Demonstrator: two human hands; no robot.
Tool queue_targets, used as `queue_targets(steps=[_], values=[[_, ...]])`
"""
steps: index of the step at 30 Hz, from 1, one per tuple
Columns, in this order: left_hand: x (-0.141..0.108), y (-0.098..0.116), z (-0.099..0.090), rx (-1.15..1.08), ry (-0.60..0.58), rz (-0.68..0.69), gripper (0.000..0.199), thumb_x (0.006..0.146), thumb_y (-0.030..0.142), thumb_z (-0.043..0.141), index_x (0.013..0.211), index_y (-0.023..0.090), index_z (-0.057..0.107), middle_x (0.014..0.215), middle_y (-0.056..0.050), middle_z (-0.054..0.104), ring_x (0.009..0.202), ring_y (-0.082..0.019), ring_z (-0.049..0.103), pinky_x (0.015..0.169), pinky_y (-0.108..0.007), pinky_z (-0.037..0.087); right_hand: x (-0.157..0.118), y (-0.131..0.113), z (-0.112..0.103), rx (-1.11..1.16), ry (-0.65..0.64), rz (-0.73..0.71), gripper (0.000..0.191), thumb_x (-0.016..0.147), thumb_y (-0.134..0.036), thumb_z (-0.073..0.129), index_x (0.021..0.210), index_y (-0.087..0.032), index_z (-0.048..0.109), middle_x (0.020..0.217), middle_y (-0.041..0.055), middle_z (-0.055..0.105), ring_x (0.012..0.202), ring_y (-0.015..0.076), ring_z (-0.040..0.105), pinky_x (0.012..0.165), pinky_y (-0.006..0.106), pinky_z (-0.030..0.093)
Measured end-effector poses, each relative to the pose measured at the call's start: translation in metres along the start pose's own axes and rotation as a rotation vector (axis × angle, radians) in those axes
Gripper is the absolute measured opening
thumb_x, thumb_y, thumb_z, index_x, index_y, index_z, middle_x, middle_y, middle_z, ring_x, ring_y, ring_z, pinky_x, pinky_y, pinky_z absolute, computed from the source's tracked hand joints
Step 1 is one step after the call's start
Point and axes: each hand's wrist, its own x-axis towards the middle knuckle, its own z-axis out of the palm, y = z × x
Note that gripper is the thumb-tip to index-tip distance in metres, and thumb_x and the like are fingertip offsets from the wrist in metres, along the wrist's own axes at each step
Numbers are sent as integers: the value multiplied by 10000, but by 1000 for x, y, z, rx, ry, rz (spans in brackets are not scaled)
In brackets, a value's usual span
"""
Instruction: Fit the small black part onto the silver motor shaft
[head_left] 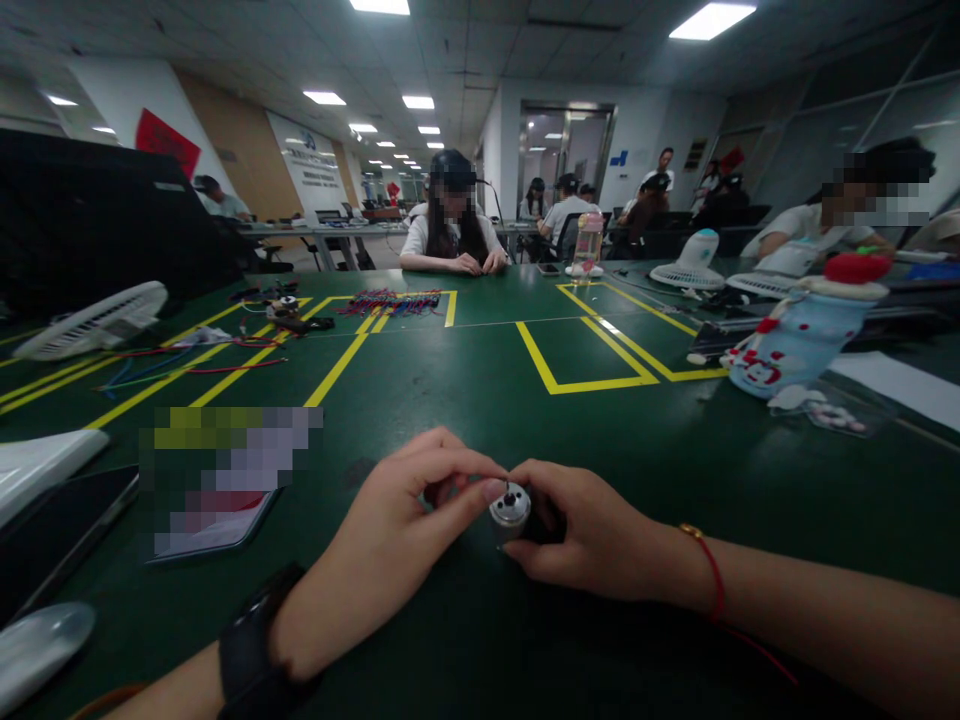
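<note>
A small silver cylindrical motor point(511, 514) stands upright above the green table point(420, 390), its round face up with dark holes and a dark centre. My right hand point(574, 520) is closed around its side, thumb in front and fingers behind. Over the far left edge of that face, my left hand point(420, 510) is closed in a pinch, thumb and forefinger tips together. A tiny dark sliver shows at those tips; it is too small to name. The motor's lower part is hidden in shadow and by my right hand.
At left lie a phone-like dark slab point(67, 540), a white mouse point(45, 640) and a blurred card point(225, 490). Wires point(390, 303) and a white fan point(97, 320) lie farther back. A blue bottle point(802, 340) stands right. A person point(454, 220) sits opposite.
</note>
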Motion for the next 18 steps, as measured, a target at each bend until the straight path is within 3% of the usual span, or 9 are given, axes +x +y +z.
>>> queue_targets(steps=[4, 7, 12, 18], values=[[-4, -13, -9, 5, -27, -63, 146, 886, 322, 597, 947, 271, 719, 815, 3, 580, 750, -163, 546, 650, -269, 414, -1, -1, 0, 34, -9, 27, 329, 720, -217, 677, 1026, -199, 557, 783, -19, 577, 607, 102, 491, 522, 210, 364], [-6, -27, -10, 10, -143, -90, 140, 883, 304, 605, 919, 273, 737, 823, 2, 575, 777, -164, 555, 680, -268, 422, -2, 0, 0, 49, -10, 48, 342, 710, -202, 677, 1029, -194, 554, 779, -18, 576, 602, 103, 491, 505, 208, 353], [-8, -40, -3, 55, -240, -40, 139, 881, 301, 613, 915, 291, 747, 824, 6, 559, 794, -158, 554, 698, -257, 421, -3, 2, -1, 63, -13, 48, 332, 712, -185, 667, 1023, -193, 551, 791, -13, 580, 612, 105, 500, 510, 209, 361], [-8, -41, -1, 126, -289, -1, 126, 862, 331, 634, 894, 295, 749, 850, 1, 602, 851, -179, 561, 741, -273, 417, -4, 2, -1, 41, -7, 65, 357, 706, -206, 678, 1038, -203, 547, 798, -14, 577, 618, 112, 504, 519, 216, 371]])
